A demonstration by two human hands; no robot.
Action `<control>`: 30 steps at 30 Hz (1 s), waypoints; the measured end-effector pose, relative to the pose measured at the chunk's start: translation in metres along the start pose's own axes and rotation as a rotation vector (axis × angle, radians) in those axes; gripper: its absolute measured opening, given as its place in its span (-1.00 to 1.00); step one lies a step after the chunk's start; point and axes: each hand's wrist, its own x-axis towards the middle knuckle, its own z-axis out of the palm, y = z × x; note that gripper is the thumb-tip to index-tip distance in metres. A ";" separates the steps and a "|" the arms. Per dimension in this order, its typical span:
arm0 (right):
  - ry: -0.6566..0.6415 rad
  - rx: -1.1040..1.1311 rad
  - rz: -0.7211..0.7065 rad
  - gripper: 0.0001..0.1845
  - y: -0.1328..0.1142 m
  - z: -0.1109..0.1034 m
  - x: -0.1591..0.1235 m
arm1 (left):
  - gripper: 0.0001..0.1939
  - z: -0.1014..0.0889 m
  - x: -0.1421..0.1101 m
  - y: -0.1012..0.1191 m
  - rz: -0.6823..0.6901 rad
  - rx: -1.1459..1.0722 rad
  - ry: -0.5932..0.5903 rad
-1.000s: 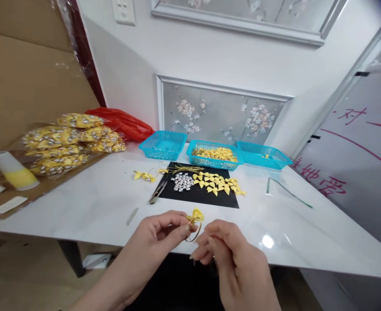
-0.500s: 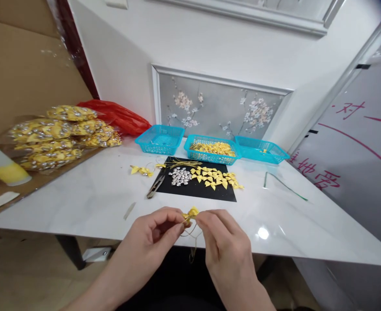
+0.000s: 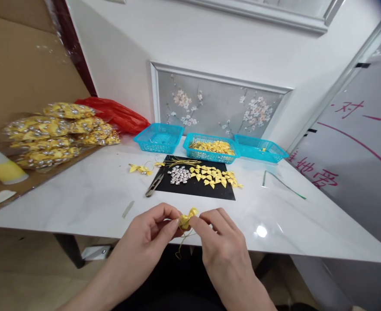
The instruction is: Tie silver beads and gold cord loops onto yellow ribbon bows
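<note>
A yellow ribbon bow (image 3: 187, 218) is pinched between the fingertips of my left hand (image 3: 158, 231). The fingers of my right hand (image 3: 221, 237) are closed at the bow's right side, partly covering it. A thin gold cord (image 3: 181, 247) hangs below the bow in a loose loop. Beyond my hands, a black mat (image 3: 190, 194) carries silver beads (image 3: 179, 175), small yellow bows (image 3: 214, 176) and gold cords (image 3: 184, 162). Thread snips (image 3: 154, 185) lie at the mat's left edge, near a strung yellow bow piece (image 3: 140, 169).
Three blue baskets stand along the wall: a left one (image 3: 159, 138), a middle one (image 3: 211, 156) holding yellow pieces, and a right one (image 3: 276, 156). Bagged yellow goods (image 3: 47, 134) are piled at left beside a red plastic bag (image 3: 119, 115). A green strip (image 3: 286, 185) lies at right.
The bow has turned and shifted slightly left, showing more of its yellow ribbon. My right fingers have moved left onto it, and the hanging cord has swung left.
</note>
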 end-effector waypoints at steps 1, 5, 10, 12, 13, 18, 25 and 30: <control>0.001 0.020 0.014 -0.66 0.000 0.001 0.000 | -0.81 0.000 0.000 0.000 -0.006 0.002 -0.001; 0.007 0.070 0.054 -0.69 0.001 0.002 -0.001 | -0.81 -0.001 -0.001 0.001 -0.028 -0.036 -0.012; -0.044 0.200 0.084 -0.73 0.004 -0.003 0.001 | -0.77 -0.002 -0.002 0.007 -0.061 -0.083 -0.046; -0.062 0.236 0.113 -0.73 0.004 -0.005 0.001 | -0.77 -0.003 -0.002 0.007 -0.079 -0.094 -0.050; -0.072 0.250 0.124 -0.73 0.004 -0.005 0.001 | -0.76 -0.003 -0.002 0.007 -0.084 -0.100 -0.055; -0.092 0.311 0.181 -0.73 0.003 -0.007 0.001 | -0.75 -0.003 -0.002 0.004 -0.092 -0.133 -0.066; -0.047 0.243 0.150 -0.76 -0.002 -0.004 0.002 | -0.77 -0.001 -0.002 0.005 -0.059 -0.039 -0.091; -0.043 0.177 0.116 -0.76 -0.003 -0.003 0.003 | -0.81 -0.002 -0.004 0.006 -0.033 -0.028 -0.110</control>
